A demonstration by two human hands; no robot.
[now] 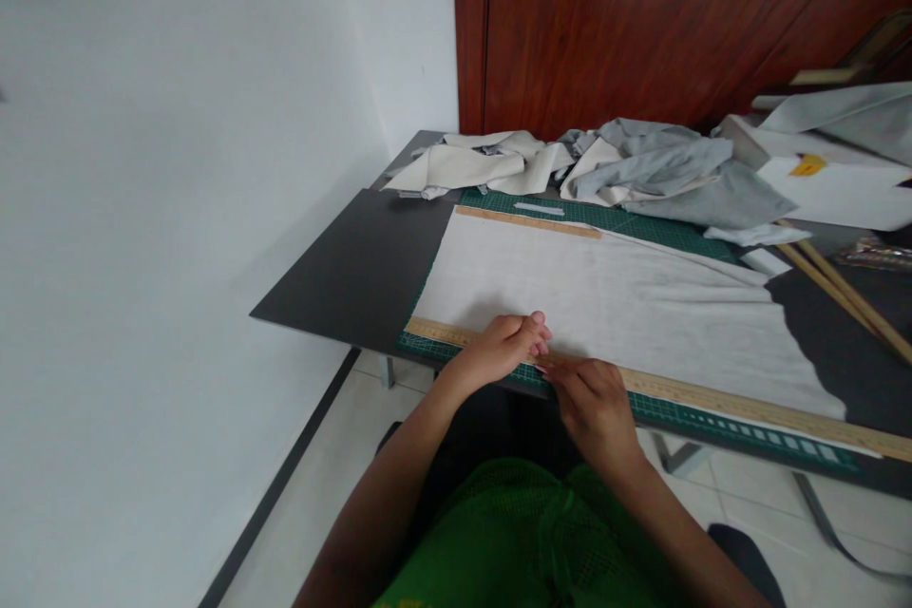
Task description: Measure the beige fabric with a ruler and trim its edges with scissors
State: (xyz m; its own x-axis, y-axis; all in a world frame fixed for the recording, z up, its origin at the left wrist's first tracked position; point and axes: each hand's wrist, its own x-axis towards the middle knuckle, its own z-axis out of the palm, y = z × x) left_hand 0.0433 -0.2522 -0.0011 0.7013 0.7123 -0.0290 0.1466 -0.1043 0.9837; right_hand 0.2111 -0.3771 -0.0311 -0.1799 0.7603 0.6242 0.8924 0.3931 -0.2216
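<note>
I see my left hand point(503, 347) resting on the long wooden ruler point(670, 389) at the near edge of the pale cloth point(605, 304); its fingers are curled and pressed together, knuckles up, and I cannot tell whether they pinch something. My right hand point(591, 404) lies just beside it, at 4 o'clock from the left one; its fingers point toward the ruler and touch it, pressed flat and close together, with nothing held between them as far as I can see.

The ruler lies along the near side of the green cutting mat point(684, 418), from 9 o'clock to 4 o'clock across the desk point(356, 275); the cloth is spread flat on the mat just behind it. A second wooden ruler point(527, 221) lies along the far edge of the cloth, at 12 o'clock from my hands. Behind it is a heap of grey and cream fabric pieces point(641, 166); at 2 o'clock two thin wooden sticks point(841, 290) lie slanted on the desk, well apart from my hands.
</note>
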